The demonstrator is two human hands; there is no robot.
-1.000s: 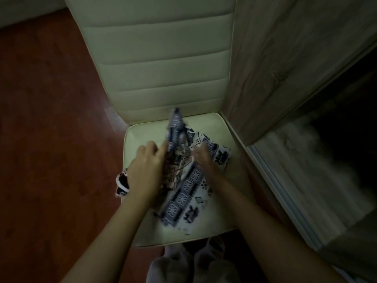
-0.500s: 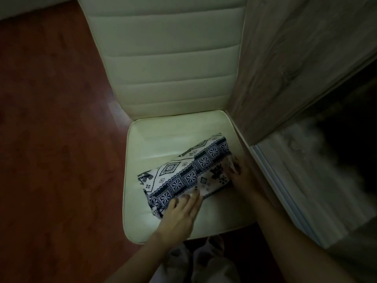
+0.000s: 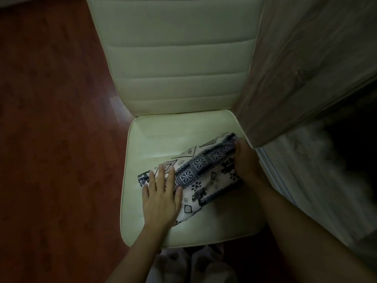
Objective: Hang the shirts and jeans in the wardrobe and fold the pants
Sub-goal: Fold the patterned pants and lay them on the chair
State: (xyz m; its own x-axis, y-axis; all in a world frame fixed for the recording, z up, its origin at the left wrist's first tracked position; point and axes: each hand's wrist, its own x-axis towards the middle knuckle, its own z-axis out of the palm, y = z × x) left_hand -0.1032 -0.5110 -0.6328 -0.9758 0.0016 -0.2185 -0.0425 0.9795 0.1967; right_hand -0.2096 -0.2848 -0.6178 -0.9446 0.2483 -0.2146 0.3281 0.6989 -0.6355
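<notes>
Pants (image 3: 204, 176), folded into a long black-and-white patterned bundle, lie slantwise across the front half of the chair seat (image 3: 173, 135), with both hands on them. The left hand (image 3: 161, 201) lies flat and open on the end of the bundle nearest the seat's left edge, fingers straight and spread, palm pressing the cloth down. The right hand (image 3: 247, 162) covers the opposite end, close to the seat's right rear corner. Its back faces the camera and its fingers bend over the far edge of the fold, but in the dim light I cannot tell whether they grip the cloth or only press on it. Both bare forearms reach in over the seat's front edge. The seat is pale cream and padded, and its rear part is bare. Behind the seat rises the chair back (image 3: 179, 58), the same cream, stitched in horizontal bands. To the left of the seat lies a dark red-brown wooden floor (image 3: 51, 119). Just beside the seat's right edge stands a grey wood-grain wardrobe panel (image 3: 306, 58), with the dark wardrobe interior (image 3: 357, 139) beyond it. Below the seat's front edge are pale, blurred shapes (image 3: 193, 264) that I cannot identify.
</notes>
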